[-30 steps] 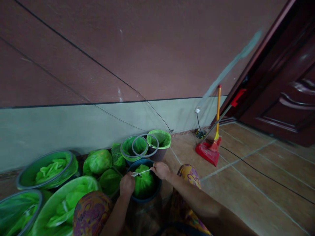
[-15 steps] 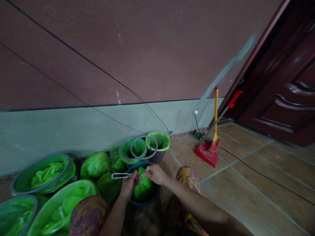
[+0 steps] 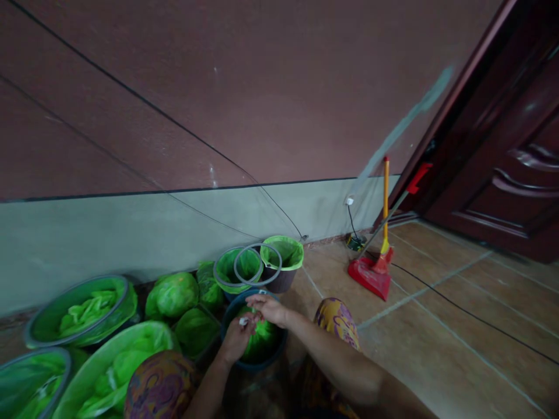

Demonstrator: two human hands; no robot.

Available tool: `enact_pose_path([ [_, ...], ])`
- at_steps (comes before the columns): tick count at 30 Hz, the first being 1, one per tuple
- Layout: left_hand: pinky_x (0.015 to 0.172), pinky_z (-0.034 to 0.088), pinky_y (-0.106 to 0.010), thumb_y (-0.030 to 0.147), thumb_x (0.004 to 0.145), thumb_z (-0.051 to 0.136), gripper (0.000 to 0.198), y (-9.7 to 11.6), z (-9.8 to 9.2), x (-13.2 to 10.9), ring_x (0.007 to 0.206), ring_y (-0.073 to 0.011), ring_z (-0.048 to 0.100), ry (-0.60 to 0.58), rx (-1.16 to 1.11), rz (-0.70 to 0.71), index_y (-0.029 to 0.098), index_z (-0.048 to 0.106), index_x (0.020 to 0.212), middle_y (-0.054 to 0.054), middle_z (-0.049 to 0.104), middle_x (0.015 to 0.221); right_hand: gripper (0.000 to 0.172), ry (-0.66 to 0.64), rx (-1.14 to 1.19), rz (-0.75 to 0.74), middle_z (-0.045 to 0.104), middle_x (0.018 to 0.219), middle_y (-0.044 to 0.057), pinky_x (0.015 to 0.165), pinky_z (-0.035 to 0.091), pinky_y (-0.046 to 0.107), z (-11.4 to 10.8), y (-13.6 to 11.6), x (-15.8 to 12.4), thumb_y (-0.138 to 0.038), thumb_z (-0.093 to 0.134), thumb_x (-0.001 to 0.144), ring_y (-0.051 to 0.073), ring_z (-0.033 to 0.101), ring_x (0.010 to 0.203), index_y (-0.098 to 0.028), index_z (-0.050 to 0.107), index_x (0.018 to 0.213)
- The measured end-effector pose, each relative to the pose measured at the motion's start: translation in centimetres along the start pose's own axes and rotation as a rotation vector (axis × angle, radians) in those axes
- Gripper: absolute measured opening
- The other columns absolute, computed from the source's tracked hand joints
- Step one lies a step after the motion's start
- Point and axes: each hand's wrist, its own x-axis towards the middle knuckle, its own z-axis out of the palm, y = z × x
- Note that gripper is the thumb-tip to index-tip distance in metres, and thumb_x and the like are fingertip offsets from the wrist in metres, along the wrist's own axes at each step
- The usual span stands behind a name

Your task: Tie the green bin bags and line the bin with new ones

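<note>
A bunched green mesh bag (image 3: 261, 342) sits in a dark blue bucket (image 3: 257, 366) between my knees, its gathered neck rising toward my fingers. At that neck, my left hand (image 3: 236, 339) is closed with a small bit of white cord (image 3: 243, 321) showing at its fingertips. My right hand (image 3: 269, 309) is close against it from the right, fingers bent over the neck; what they pinch is hidden. Just beyond stand a green-lined bucket (image 3: 225, 285) with two grey rings (image 3: 236, 273) lying across its top and a dark bucket (image 3: 282, 282) with a green liner.
Several green-lined tubs, including a large oval tub (image 3: 70, 396), crowd the left side. Stuffed green bags (image 3: 177, 294) lie by the wall. A red dustpan (image 3: 371, 278) and a yellow-handled broom (image 3: 385, 203) lean near the door. A black cable (image 3: 458, 299) crosses the tiles.
The long white cord loop that stuck out left of my left hand is no longer seen there. My right hand has shifted slightly left, over the bag's neck, and both hands are closer together.
</note>
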Motion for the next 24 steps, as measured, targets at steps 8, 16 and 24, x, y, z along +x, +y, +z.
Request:
enact_pose_path([
  [8, 0.065, 0.052, -0.033, 0.051, 0.072, 0.063, 0.032, -0.1, 0.1, 0.4, 0.060, -0.0174, 0.063, 0.142, -0.162, -0.109, 0.020, 0.063, 0.082, 0.000, 0.066, 0.064, 0.021, -0.043, -0.709, -0.116, 0.073, 0.085, 0.003, 0.072, 0.046, 0.024, -1.3, -0.6, -1.6, -0.012, 0.056, 0.081, 0.016, 0.065, 0.081, -0.017, 0.075, 0.090],
  [16, 0.081, 0.054, -0.036, 0.034, 0.050, 0.081, 0.033, -0.5, -0.1, 0.4, 0.072, -0.0197, 0.069, 0.294, -0.485, -0.279, 0.015, 0.070, 0.074, -0.003, 0.072, 0.069, 0.021, 0.045, -0.784, -0.105, 0.078, 0.090, 0.004, 0.076, 0.048, 0.024, -1.0, 0.7, -3.1, -0.021, 0.059, 0.083, 0.018, 0.070, 0.086, -0.021, 0.078, 0.090],
  [24, 0.077, 0.053, -0.033, 0.032, 0.056, 0.075, 0.025, -0.4, 0.0, 0.9, 0.073, -0.0200, 0.067, 0.249, -0.193, -0.140, 0.017, 0.072, 0.075, -0.002, 0.073, 0.071, 0.022, 0.130, -0.802, 0.073, 0.077, 0.092, 0.004, 0.078, 0.049, 0.023, -1.1, 1.9, -2.9, -0.018, 0.059, 0.081, 0.018, 0.070, 0.089, -0.022, 0.078, 0.092],
])
